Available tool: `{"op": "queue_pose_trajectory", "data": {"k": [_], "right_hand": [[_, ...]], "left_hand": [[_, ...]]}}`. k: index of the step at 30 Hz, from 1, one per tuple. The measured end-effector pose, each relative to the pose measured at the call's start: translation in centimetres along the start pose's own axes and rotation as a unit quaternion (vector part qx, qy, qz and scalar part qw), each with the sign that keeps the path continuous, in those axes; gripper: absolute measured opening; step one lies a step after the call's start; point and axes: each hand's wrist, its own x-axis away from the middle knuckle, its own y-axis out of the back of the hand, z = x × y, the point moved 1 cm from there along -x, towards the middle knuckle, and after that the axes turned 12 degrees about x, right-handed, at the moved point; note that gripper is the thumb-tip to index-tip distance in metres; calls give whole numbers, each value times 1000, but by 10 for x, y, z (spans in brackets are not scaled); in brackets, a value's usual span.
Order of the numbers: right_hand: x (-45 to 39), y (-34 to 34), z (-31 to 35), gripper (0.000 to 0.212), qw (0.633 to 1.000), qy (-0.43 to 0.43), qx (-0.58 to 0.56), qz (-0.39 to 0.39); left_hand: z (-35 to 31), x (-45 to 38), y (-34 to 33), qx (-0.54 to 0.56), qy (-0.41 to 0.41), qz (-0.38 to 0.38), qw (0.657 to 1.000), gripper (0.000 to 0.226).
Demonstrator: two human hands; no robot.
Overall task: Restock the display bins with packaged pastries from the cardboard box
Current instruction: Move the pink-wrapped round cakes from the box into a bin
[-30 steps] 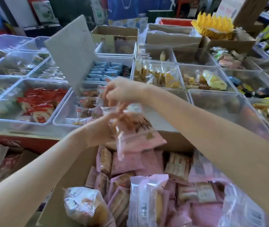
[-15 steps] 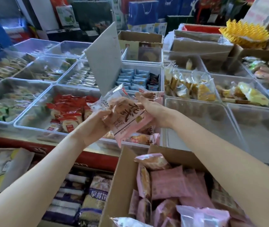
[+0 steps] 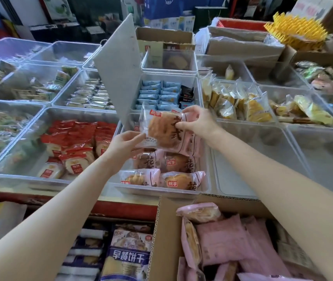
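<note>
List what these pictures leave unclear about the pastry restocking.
- Head view: how many pastries the cardboard box holds; the bottom edge cuts it off.
- Rear of the pastry bin: hidden by the pastry pack that the left hand and right hand hold, and by the tilted grey lid.
- Far left bins: contents blurred.
- Small print on the pack: too small.
</note>
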Motion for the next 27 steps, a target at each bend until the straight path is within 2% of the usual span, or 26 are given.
{"op": "queue_pose_trajectory", "data": {"k": [3, 8, 10, 13, 15, 17, 19, 21, 23, 25, 27], "right_hand": [[-9, 4, -12, 45, 999, -25, 37, -5], [-6, -2, -43, 49, 987, -52, 152, -10], [-2, -8, -53, 48, 981, -56, 187, 13], [4, -22, -66, 40, 964, -58, 255, 54], [5, -29, -73, 39, 954, -61, 287, 65], [7, -30, -76, 42, 949, -59, 303, 65], [10, -27, -76, 45, 944, -45, 321, 66], [14, -18, -75, 46, 942, -27, 327, 66], [21, -3, -68, 42, 950, 8, 306, 56], [34, 18, -60, 32, 958, 59, 277, 45], [53, 39, -54, 21, 954, 114, 270, 66]], "left_hand": [[10, -15, -22, -92, -3, 4, 996, 33], [44, -29, -44, -296, -7, 51, 954, 25], [58, -35, -44, -367, 12, 63, 928, 21], [71, -39, -45, -491, 31, 71, 868, 35], [76, -42, -45, -528, 57, 72, 844, 41], [82, -45, -44, -537, 83, 70, 836, 43], [83, -43, -50, -555, 78, 28, 827, 41], [76, -30, -65, -548, 25, -65, 834, 42], [60, -8, -83, -495, -73, -147, 853, 43], [46, 13, -100, -436, -199, -146, 865, 40], [39, 36, -119, -390, -324, -69, 859, 37]]}}
